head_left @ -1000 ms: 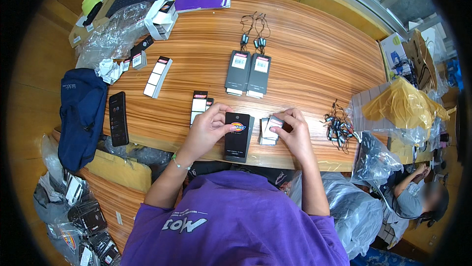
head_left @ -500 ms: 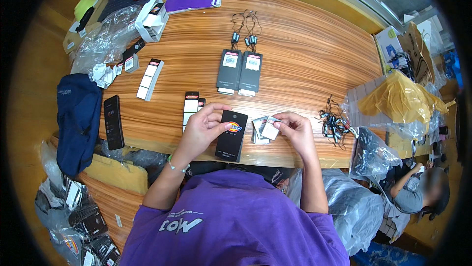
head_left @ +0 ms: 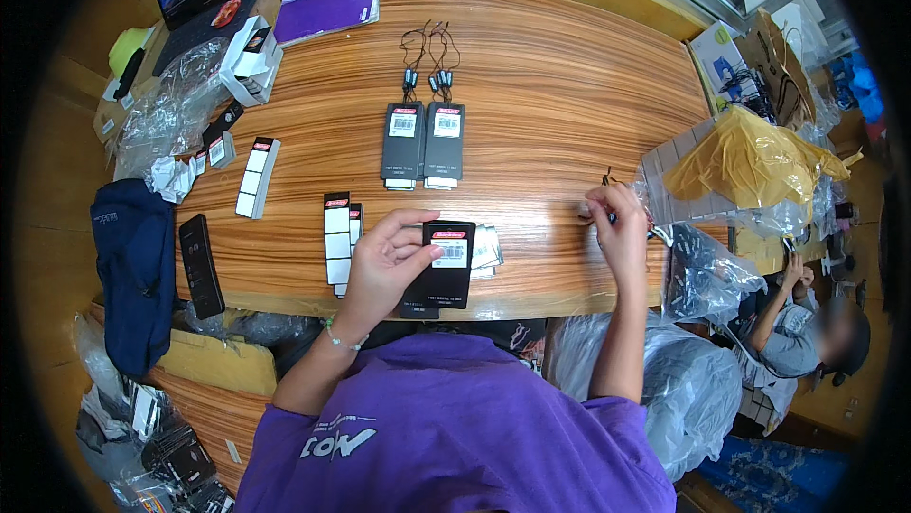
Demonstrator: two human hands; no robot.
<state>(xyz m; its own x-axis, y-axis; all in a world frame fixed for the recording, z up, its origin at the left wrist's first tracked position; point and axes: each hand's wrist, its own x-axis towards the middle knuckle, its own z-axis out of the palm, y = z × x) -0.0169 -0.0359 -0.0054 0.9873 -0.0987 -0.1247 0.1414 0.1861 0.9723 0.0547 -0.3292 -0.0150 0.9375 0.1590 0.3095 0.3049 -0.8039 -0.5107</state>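
Black card stock makes up the hang tag [head_left: 444,264] that is held flat in the left hand [head_left: 384,261], thumb on its upper edge and fingers curled under its left side, just above the near edge of the wooden table [head_left: 550,114]. A white barcode label and a small red strip are seen on its face. Tucked under the tag's right side, a few silvery-white cards [head_left: 487,249] are fanned out on the wood. To the left of the held tag, a strip of white stickers [head_left: 337,245] is laid lengthwise (a second strip lies further left, near a dark phone [head_left: 200,264] at the table's edge).

Well to the right of the tag, the right hand [head_left: 619,228] is raised over the table with its fingertips pinched together on a thin dark string [head_left: 607,177]; what hangs from the string cannot be made out. Just beyond that hand, a yellow plastic bag [head_left: 750,157] is slumped over grey cards.

Beyond the held tag, toward the table's middle, two matching black tags [head_left: 423,141] are set side by side, their cords trailing away.
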